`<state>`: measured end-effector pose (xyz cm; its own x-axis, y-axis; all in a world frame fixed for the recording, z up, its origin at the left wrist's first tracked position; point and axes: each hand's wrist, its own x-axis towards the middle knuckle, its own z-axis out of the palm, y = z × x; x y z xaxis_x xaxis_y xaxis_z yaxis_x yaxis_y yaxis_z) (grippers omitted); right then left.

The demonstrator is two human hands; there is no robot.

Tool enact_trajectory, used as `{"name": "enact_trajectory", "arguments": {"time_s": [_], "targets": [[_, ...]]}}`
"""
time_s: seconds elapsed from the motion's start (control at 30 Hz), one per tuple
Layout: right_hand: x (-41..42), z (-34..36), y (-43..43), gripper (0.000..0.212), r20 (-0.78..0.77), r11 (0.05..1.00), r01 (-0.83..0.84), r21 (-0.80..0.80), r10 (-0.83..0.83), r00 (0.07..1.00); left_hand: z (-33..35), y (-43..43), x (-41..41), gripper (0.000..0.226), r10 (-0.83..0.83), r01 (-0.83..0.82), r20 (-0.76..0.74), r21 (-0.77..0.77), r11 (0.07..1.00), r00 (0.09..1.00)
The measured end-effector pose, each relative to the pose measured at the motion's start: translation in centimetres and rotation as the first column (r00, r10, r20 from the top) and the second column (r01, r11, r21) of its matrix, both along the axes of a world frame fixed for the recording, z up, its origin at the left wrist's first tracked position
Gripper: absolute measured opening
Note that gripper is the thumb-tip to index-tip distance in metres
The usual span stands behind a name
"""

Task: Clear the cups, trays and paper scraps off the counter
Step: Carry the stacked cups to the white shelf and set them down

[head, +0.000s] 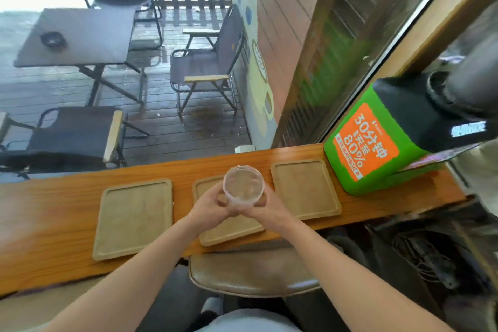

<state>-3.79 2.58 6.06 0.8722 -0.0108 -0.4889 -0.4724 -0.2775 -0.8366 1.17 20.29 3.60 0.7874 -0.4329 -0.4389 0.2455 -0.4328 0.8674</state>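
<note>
Both hands, left [213,206] and right [265,206], closed round clear cup [243,186] above middle tray [229,226]; three trays uncleared on table [48,213].

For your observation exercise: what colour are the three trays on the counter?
All three trays are pale tan, like light wood; the head view shows it.

1. Both bare forearms reach forward from the bottom edge and converge toward 12 o'clock.
2. The left hand [213,206] comes in from 7 o'clock, fingers curled round the left side of a clear cup [243,186].
3. The right hand [266,207] comes in from 5 o'clock, fingers wrapped round the right side.
4. The two hands meet beneath the cup, thumbs close together.
</note>
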Motion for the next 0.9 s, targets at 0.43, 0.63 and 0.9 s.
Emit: {"name": "enact_trajectory", "arguments": {"time_s": [0.43,0.63,0.9], "targets": [[-8.7,7.1,0.0,0.077,0.250,0.877,0.480,-0.006,-0.464,0.850,7.6,-3.9,-1.9,0.056,-0.375,0.407,0.212,-0.130,0.904,0.902],[-13.5,8.9,-2.9,0.073,0.330,0.789,0.614,-0.010,-0.577,0.747,9.5,-8.3,-4.8,0.058,-0.479,0.533,0.281,-0.160,0.831,0.832],[-21.0,10.0,-8.3,0.084,0.326,0.675,0.737,0.033,-0.704,0.630,11.4,-16.3,-10.4,0.051,-0.613,0.682,0.370,-0.085,0.726,0.698]]}}
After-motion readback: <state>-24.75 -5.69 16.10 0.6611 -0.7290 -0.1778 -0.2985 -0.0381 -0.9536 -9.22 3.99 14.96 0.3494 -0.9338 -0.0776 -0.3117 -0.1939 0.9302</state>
